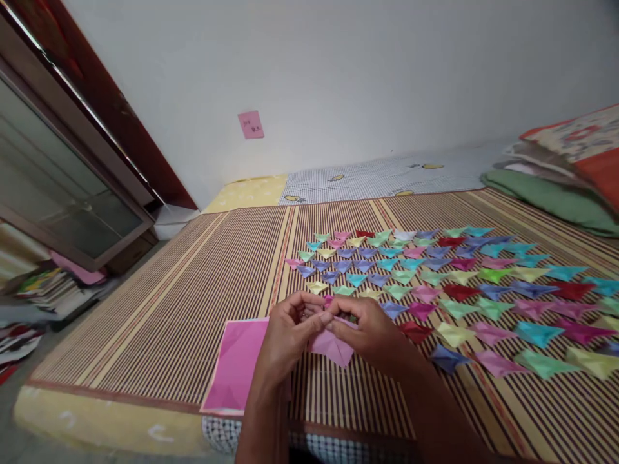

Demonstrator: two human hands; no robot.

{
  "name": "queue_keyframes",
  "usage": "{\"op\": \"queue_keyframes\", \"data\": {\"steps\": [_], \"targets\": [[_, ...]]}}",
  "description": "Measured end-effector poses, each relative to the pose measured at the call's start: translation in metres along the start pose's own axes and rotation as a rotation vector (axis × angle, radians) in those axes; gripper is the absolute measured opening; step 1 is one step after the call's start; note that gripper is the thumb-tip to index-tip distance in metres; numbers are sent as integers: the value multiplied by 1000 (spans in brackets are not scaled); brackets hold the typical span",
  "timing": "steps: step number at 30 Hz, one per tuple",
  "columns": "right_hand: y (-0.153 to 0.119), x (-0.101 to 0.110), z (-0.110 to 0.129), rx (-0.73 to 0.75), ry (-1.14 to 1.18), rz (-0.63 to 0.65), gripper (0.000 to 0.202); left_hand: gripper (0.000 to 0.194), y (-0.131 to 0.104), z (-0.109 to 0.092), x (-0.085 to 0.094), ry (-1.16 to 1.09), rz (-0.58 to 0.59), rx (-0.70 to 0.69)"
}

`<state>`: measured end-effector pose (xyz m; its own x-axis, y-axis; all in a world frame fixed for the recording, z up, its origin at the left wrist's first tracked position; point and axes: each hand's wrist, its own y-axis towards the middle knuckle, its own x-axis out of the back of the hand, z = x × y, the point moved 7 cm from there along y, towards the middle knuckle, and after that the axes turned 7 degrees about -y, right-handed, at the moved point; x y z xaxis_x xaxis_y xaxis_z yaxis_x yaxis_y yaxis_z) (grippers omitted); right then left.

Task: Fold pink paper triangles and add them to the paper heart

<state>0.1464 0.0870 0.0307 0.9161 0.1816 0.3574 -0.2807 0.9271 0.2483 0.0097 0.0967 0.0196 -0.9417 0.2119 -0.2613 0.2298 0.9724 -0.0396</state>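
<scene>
Both hands, left point(289, 332) and right point(366, 332), pinch pink paper point(333, 347) (half-folded); pink sheets point(236, 367) left of grip.

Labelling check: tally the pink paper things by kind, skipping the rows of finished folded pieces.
Half-folded pink paper, pinched by left hand and right hand: 1
Flat pink sheet, possibly a stack: 1
Pink wall note: 1
Total: 3
</scene>
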Motion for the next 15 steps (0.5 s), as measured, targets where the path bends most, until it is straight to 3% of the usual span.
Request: {"op": "queue_keyframes", "data": {"steps": [4,9,11,13,15], "targets": [[-1,-9,-3,7,-53,61,18,28,0,0,1,41,-14,-1],[1,-5,-10,-53,-63,34,16,28,0,-3,7,115,-48,-34],[3,7,-17,-91,24,-74,10,25,2,-4,13,65,-122,-95],[2,26,-28,-124,171,-280,37,24,4,-4,24,-61,-254,-172],[1,36,-40,-135,334,-418,46,26,5,0,36,-252,-404,-234]]}}
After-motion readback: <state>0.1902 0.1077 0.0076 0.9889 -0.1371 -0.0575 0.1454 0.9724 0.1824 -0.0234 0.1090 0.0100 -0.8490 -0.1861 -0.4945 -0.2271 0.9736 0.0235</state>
